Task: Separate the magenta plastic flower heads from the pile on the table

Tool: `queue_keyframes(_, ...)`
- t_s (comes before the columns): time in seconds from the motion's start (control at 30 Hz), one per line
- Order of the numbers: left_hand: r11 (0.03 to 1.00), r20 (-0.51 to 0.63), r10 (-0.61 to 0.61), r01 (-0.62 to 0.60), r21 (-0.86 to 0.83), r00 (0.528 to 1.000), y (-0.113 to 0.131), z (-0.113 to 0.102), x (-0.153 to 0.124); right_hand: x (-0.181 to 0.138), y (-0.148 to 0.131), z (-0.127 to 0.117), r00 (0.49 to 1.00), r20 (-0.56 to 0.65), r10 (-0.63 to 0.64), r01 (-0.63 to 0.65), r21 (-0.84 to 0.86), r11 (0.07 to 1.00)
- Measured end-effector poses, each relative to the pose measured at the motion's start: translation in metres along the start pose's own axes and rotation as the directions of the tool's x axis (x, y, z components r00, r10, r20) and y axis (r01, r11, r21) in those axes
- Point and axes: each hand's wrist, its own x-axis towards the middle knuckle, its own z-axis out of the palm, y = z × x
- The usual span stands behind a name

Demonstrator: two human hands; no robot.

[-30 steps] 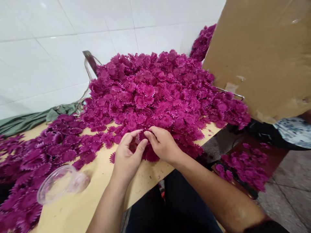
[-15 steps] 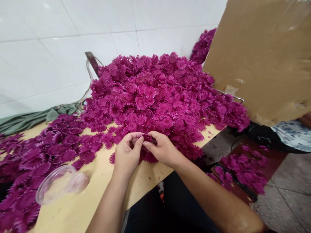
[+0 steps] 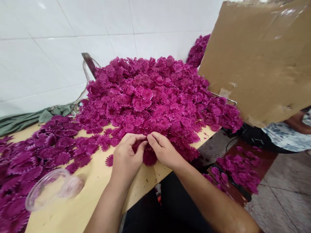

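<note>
My left hand [image 3: 128, 152] and my right hand [image 3: 164, 150] meet at the fingertips above the table's front edge. Both are closed in a pinch, thumbs against forefingers, on a small magenta flower piece mostly hidden by the fingers. Just beneath them a dark magenta flower [image 3: 149, 158] shows between the hands. Right behind the fingers rises a big heap of magenta artificial flowers [image 3: 145, 94] with fringed petals. One loose flower [image 3: 109, 160] lies on the table left of my left wrist.
More flowers [image 3: 31, 165] spread over the left of the yellowish table [image 3: 73, 210], beside a clear plastic tub [image 3: 46, 189]. A cardboard sheet [image 3: 255, 61] leans at the right, partly hiding a person's arm [image 3: 298, 123]. Below lie flowers on a reddish board [image 3: 267, 158]. Green cloth [image 3: 26, 121] lies along the wall.
The view has shifted slightly, so the table's things sit a little further left. My fingers have moved slightly at the pinch, and more of the dark flower beneath now shows.
</note>
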Motion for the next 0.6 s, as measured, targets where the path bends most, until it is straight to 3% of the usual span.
queue_keyframes(0.17,0.995,-0.075,-0.023,0.030,0.097,0.997,0.000,0.008,0.003,-0.011,-0.004,-0.004,0.999,0.038,0.009,-0.010,0.009,1.000)
queue_keyframes(0.23,0.990,-0.149,-0.131,0.136,0.023,0.980,-0.006,0.008,0.009,-0.018,-0.006,-0.006,0.996,0.091,0.007,-0.013,0.062,0.998)
queue_keyframes(0.33,0.956,-0.277,-0.290,0.264,-0.129,0.916,-0.020,0.003,0.021,-0.026,-0.006,-0.011,0.994,0.107,0.008,-0.020,0.114,0.993)
queue_keyframes(0.4,0.973,-0.289,-0.232,0.214,-0.091,0.929,-0.025,0.000,0.024,-0.027,-0.004,-0.015,0.999,0.031,0.021,-0.026,0.150,0.988)
queue_keyframes(0.53,0.992,-0.191,0.053,-0.029,0.127,0.980,-0.016,0.002,0.018,-0.020,0.002,-0.019,0.994,-0.098,0.045,-0.015,0.281,0.960)
queue_keyframes(0.6,0.991,-0.167,0.081,-0.062,0.116,0.983,-0.007,0.005,0.011,-0.016,0.003,-0.019,0.989,-0.145,0.044,-0.005,0.254,0.967)
